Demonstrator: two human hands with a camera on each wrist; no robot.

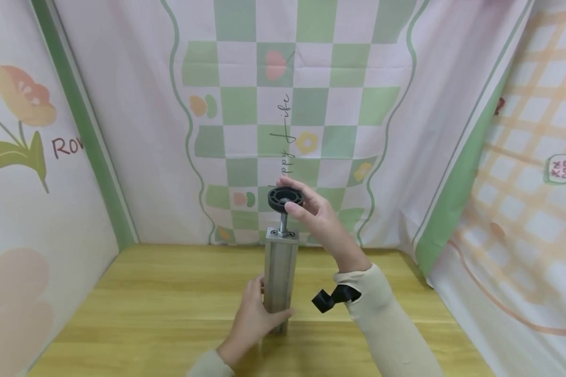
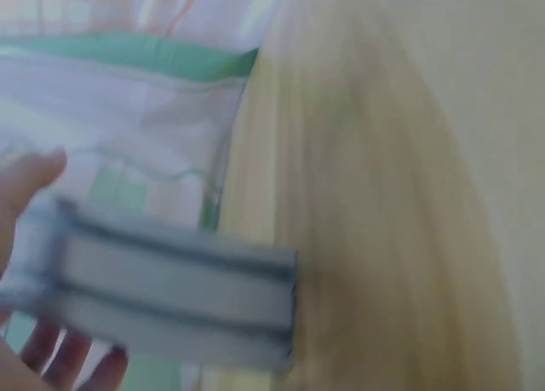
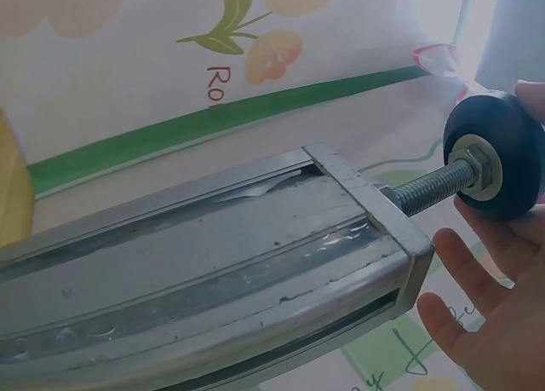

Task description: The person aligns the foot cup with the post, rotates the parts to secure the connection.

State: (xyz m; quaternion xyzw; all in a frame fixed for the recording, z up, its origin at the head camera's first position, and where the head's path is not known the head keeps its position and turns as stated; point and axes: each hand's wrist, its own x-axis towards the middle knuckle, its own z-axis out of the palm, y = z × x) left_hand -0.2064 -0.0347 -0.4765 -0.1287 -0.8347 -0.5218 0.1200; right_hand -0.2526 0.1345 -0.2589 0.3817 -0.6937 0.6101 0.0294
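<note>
While the left hand (image 1: 254, 319) grips the square, grooved aluminium post (image 1: 280, 280) upright on the wooden worktop (image 1: 170, 293), the right hand (image 1: 318, 217) curls its fingers (image 3: 477, 276) round the round black plastic foot (image 1: 285, 198) on its threaded steel stud (image 3: 430, 189).

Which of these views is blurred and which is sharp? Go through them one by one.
Head view: evenly lit and sharp, walls bowed by the wide lens; the right hand on the black foot disc is crisp. Left wrist view: heavily motion-blurred, the metal post and wooden table smeared. Right wrist view: sharp on the post and threaded rod, with bright washout at the upper right.
</note>
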